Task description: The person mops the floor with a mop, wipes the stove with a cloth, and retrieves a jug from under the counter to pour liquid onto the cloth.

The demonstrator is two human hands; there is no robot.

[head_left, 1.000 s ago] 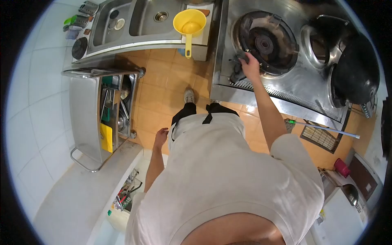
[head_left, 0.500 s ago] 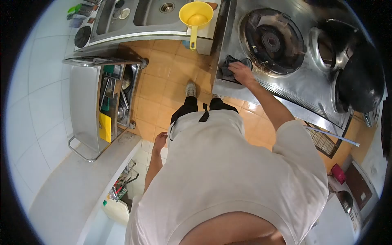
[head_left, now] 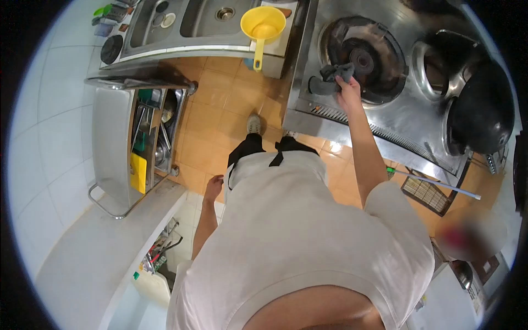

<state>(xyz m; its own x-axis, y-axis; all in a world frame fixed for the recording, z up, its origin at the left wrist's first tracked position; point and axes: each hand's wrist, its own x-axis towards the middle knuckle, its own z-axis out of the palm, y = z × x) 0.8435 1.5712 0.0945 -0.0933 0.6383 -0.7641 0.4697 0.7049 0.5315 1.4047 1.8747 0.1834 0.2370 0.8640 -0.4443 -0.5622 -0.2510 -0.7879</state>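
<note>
My right hand pinches a dark grey cloth, which hangs bunched over the front-left rim of the wok burner. Part of the cloth's lower end is close to the steel stove top; whether it touches is hard to tell. The burner ring is blackened. Down by my left side, my left hand hangs with its fingers loosely bent and nothing visible in it.
A yellow ladle-like scoop rests on the counter beside the sink. A large black wok leans at the stove's right. To my left stands a steel trolley. A blurred patch covers the lower right.
My right hand has lifted the cloth from the stove's front-left corner and carried it right, towards the burner. It was pressed flat on the steel before. My left hand stays low at my side.
</note>
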